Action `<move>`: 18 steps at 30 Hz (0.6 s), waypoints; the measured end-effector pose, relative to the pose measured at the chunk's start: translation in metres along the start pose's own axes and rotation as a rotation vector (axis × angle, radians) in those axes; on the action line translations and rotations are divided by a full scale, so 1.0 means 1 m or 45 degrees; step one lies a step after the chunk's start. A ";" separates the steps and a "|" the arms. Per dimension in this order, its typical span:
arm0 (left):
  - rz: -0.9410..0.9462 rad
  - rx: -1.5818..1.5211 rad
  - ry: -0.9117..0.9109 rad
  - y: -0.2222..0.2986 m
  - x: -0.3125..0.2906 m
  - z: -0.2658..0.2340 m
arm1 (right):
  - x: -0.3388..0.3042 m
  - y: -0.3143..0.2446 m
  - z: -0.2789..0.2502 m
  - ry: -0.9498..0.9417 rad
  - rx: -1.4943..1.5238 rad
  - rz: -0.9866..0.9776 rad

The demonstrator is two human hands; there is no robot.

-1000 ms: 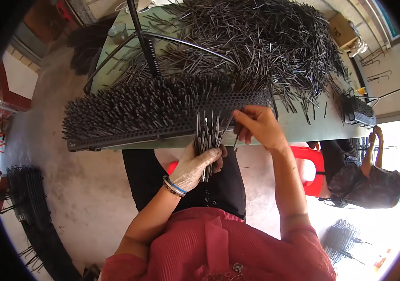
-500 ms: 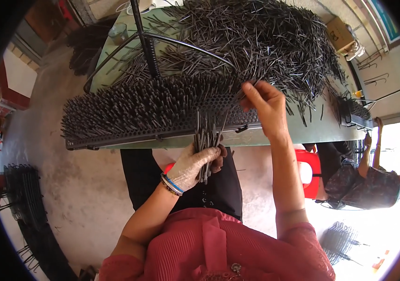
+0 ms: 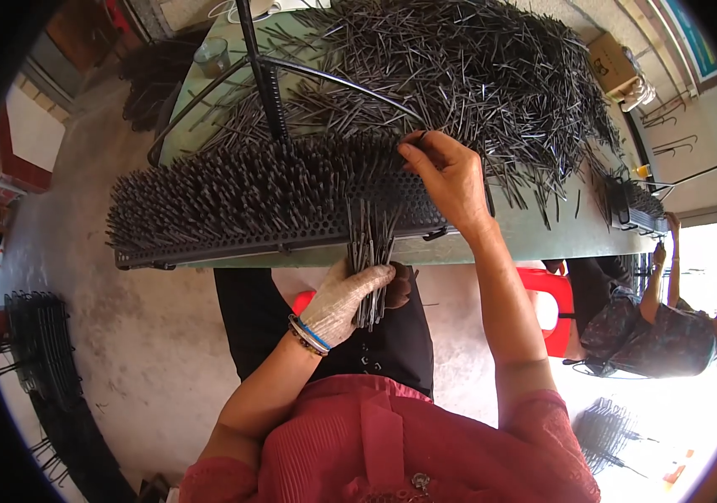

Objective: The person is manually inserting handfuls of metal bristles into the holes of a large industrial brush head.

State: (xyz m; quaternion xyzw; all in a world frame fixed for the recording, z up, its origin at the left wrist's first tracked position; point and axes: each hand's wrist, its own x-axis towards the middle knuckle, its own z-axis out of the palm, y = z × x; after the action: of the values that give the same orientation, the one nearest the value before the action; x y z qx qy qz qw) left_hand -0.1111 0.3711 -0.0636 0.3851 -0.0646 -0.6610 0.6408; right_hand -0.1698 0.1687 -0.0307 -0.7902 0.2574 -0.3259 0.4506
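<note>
A: Your left hand [image 3: 346,298]?
B: Gloved, wrapped round a bundle of dark rods [image 3: 370,243]. Long axis points away from your body, toward the perforated rack [image 3: 241,249], which runs crosswise.
A: Your right hand [image 3: 449,174]?
B: Bare, nearer the rack's bare holes, up and right of the bundle. Thumb and fingertips close together; cannot tell if they pinch a rod.

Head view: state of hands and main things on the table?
Left hand: gloved, closed around the rod bundle.
Rod bundle: gripped, ends uneven.
Right hand: bare, fingers bent over the rack; grip unclear.
Rack: largely filled with standing rods, holes bare toward the right.
Rod pile: loose, heaped on the table.
Cup: upright, contents unclear.
</note>
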 end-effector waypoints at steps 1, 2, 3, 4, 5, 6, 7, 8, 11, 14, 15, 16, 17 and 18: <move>0.002 -0.003 0.000 0.000 0.000 0.000 | 0.000 0.001 -0.001 0.001 -0.002 0.000; 0.002 -0.004 -0.001 0.000 0.000 0.000 | 0.000 0.003 -0.001 -0.053 -0.057 -0.010; -0.019 0.024 0.004 0.002 -0.001 0.000 | -0.001 0.003 -0.002 -0.107 -0.112 -0.021; -0.039 0.053 0.008 0.002 -0.002 0.000 | -0.001 0.003 -0.001 -0.106 -0.113 -0.022; -0.040 0.052 0.010 0.002 -0.001 -0.003 | -0.002 0.002 0.000 -0.098 -0.160 -0.073; -0.022 0.147 0.013 0.001 0.001 -0.006 | -0.002 0.001 0.000 -0.090 -0.208 -0.125; -0.004 0.241 0.016 0.000 0.001 -0.008 | -0.002 0.000 0.000 -0.091 -0.207 -0.124; -0.004 0.242 0.015 0.001 0.001 -0.008 | -0.002 -0.001 -0.001 -0.087 -0.211 -0.130; 0.010 0.241 0.012 0.003 0.000 -0.006 | -0.002 -0.002 -0.001 -0.074 -0.222 -0.145; 0.009 0.263 0.027 0.004 -0.001 -0.002 | -0.003 -0.001 -0.001 -0.057 -0.266 -0.249; 0.017 0.294 0.019 0.005 -0.002 -0.001 | -0.003 -0.001 0.000 -0.048 -0.302 -0.345; 0.024 0.325 0.010 0.005 -0.002 -0.001 | -0.003 -0.002 0.001 -0.048 -0.301 -0.345; 0.023 0.325 0.010 0.004 -0.001 -0.002 | -0.003 -0.004 0.002 -0.031 -0.276 -0.327; -0.004 0.264 0.027 0.001 0.000 -0.004 | -0.003 -0.006 0.002 -0.015 -0.251 -0.308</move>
State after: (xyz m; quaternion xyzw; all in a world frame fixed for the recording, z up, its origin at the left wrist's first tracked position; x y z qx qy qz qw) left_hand -0.1073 0.3728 -0.0658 0.4564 -0.1252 -0.6476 0.5972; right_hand -0.1693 0.1748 -0.0275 -0.8577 0.1885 -0.3464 0.3298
